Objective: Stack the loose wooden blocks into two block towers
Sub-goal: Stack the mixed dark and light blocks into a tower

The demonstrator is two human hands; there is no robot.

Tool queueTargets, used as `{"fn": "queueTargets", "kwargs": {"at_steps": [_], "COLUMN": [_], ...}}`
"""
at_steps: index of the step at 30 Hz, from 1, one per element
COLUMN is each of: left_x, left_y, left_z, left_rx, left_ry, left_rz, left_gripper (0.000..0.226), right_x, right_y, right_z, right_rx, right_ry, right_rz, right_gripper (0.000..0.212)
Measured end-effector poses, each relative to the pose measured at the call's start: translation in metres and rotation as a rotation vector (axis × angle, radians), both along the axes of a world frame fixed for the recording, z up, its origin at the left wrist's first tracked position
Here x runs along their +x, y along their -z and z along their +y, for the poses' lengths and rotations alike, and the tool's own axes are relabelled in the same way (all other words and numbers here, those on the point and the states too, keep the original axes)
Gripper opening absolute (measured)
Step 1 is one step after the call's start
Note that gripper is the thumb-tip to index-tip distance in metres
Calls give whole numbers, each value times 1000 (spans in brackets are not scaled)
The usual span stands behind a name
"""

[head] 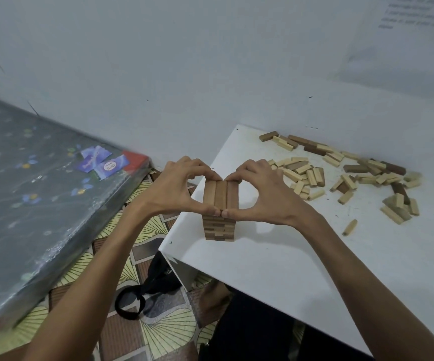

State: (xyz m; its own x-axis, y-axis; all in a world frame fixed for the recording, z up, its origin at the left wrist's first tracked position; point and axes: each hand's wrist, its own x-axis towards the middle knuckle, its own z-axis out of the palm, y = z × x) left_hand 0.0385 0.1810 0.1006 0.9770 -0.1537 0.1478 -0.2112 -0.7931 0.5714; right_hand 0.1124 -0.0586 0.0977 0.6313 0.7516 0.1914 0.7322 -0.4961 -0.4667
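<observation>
One block tower [220, 217] of brown and pale wooden blocks stands near the left edge of the white table [288, 269]. Three blocks lie side by side as its top layer. My left hand [182, 188] and my right hand [260, 191] close around that top layer from either side, fingertips on its far end, thumbs pressed together on its near end. Loose wooden blocks [346, 175] lie scattered in a heap across the table's far right part. No second tower is in view.
The table stands against a pale wall. To the left lies a plastic-wrapped mattress [41, 194] on a patterned floor [143, 321]. A black bag with a strap [153, 285] sits on the floor under the table's left corner.
</observation>
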Motion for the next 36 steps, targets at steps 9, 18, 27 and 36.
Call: {"fn": "queueTargets", "kwargs": {"at_steps": [9, 18, 27, 36], "left_x": [1, 0, -12, -17], "left_y": [2, 6, 7, 12], "left_z": [1, 1, 7, 8], "left_rx": [37, 7, 64, -38], "left_ry": [-8, -7, -11, 16], "left_rz": [12, 24, 16, 68], "left_gripper": [71, 68, 112, 105], "right_x": [1, 0, 0, -2], "right_y": [5, 6, 6, 9], "right_z": [2, 2, -12, -23], "right_rx": [-8, -1, -79, -73], "right_ry": [-3, -10, -6, 3], "right_rz": [45, 97, 181, 193], "right_gripper": [63, 64, 111, 98]}}
